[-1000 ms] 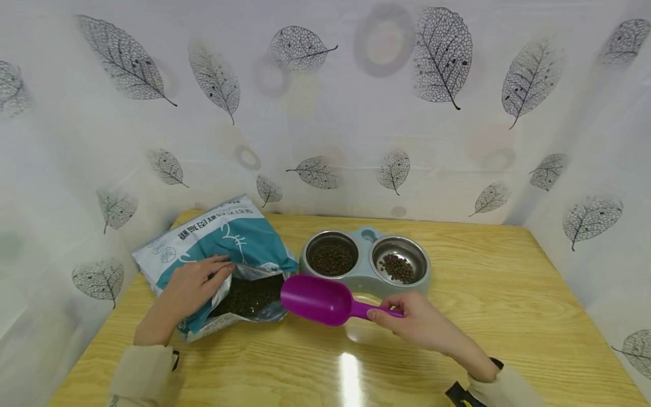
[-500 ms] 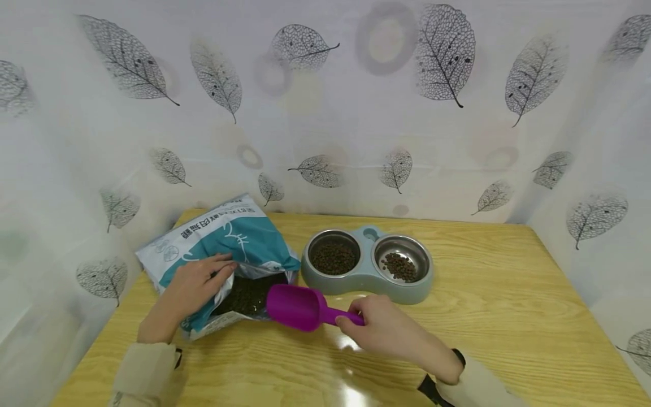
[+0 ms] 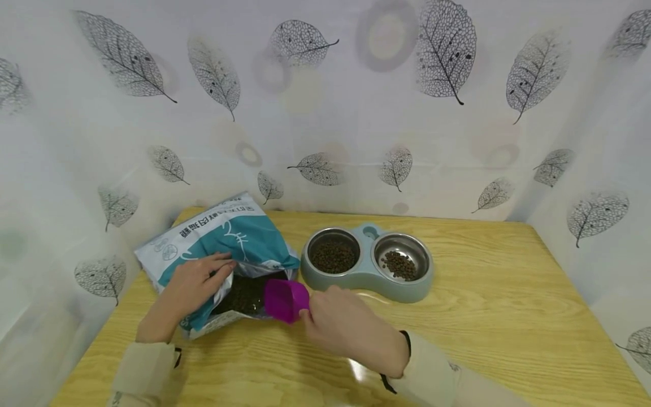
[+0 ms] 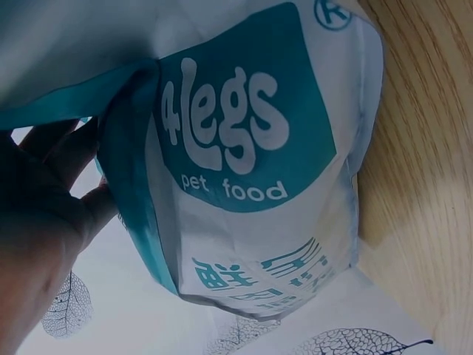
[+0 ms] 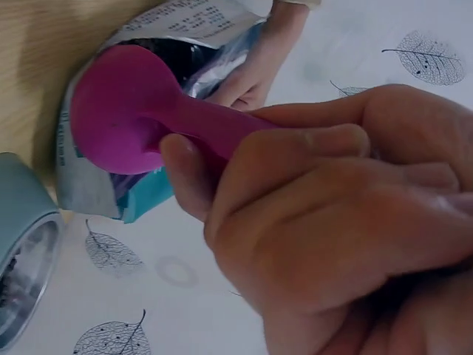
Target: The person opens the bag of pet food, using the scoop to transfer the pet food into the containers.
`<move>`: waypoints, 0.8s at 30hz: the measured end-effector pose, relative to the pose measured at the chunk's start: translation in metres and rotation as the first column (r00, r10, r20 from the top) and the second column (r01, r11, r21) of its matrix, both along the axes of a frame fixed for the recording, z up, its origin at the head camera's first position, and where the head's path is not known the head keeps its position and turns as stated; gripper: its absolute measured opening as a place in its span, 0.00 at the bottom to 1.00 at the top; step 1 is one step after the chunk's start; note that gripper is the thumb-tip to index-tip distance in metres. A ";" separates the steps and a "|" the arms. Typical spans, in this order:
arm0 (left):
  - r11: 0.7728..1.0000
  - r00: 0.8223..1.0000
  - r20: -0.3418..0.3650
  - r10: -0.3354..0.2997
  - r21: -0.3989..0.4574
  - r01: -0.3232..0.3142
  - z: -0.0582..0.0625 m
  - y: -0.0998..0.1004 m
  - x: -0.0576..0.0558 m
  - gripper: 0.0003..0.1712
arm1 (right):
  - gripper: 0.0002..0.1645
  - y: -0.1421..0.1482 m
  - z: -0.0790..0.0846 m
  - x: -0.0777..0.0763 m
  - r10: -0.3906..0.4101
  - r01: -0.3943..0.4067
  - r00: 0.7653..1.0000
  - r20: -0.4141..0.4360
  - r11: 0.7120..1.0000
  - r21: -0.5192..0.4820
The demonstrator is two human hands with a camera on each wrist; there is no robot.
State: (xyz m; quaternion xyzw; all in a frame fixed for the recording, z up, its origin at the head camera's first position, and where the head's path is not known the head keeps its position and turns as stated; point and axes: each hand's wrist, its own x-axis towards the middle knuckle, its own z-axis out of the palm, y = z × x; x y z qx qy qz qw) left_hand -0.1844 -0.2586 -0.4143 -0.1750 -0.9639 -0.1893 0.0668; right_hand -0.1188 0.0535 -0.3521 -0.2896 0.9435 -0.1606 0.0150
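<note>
A teal and white pet food bag (image 3: 244,234) lies on its side at the left, its mouth facing the front and dark kibble (image 3: 244,297) showing inside. My left hand (image 3: 195,288) grips the bag's lip and keeps the mouth parted; in the left wrist view its fingers go behind the teal fold (image 4: 133,177). My right hand (image 3: 351,330) grips the handle of a purple scoop (image 3: 285,301), whose front end dips into the bag's mouth. The right wrist view shows the scoop's rounded back (image 5: 118,111) and the fingers curled round its handle (image 5: 222,126).
A light blue double feeder (image 3: 366,271) stands right of the bag. Its left steel bowl holds more kibble (image 3: 333,257) than the right one, which has a small heap (image 3: 399,265). A leaf-patterned sheet (image 3: 335,113) hangs behind the wooden table (image 3: 488,299).
My right hand has moved left with the scoop, bringing its front end from beside the bag into the mouth. The left hand has stayed on the bag's lip.
</note>
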 end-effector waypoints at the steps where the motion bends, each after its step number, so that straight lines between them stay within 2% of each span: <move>1: 1.000 1.000 0.004 0.000 -0.001 0.000 0.000 0.000 0.000 0.23 | 0.30 -0.003 0.002 -0.002 -0.002 0.002 1.000 0.005 1.000 0.020; 4: 1.000 1.000 0.007 -0.001 -0.002 0.001 -0.001 0.000 0.000 0.22 | 0.28 -0.009 0.005 -0.009 -0.009 0.005 0.997 0.078 0.999 0.046; 6: 1.000 1.000 0.005 -0.001 -0.001 0.001 -0.001 0.000 0.000 0.22 | 0.29 -0.011 0.006 -0.017 -0.017 0.014 0.981 0.195 1.000 0.018; 9: 1.000 1.000 -0.003 -0.001 -0.004 0.001 0.000 0.000 0.000 0.21 | 0.32 -0.010 0.003 -0.031 -0.025 0.047 0.913 0.408 0.998 -0.043; 12: 1.000 1.000 -0.010 -0.003 -0.006 0.003 0.001 0.000 0.000 0.21 | 0.34 -0.006 -0.004 -0.042 -0.023 0.088 0.837 0.546 0.992 -0.094; 18: 1.000 1.000 -0.009 -0.002 -0.003 0.002 0.001 0.001 0.001 0.20 | 0.30 0.002 -0.016 -0.050 -0.013 0.148 0.763 0.646 0.977 -0.155; 24: 1.000 1.000 -0.009 0.000 -0.002 0.000 0.000 0.000 0.001 0.21 | 0.29 0.017 -0.027 -0.050 -0.001 0.223 0.694 0.720 0.951 -0.213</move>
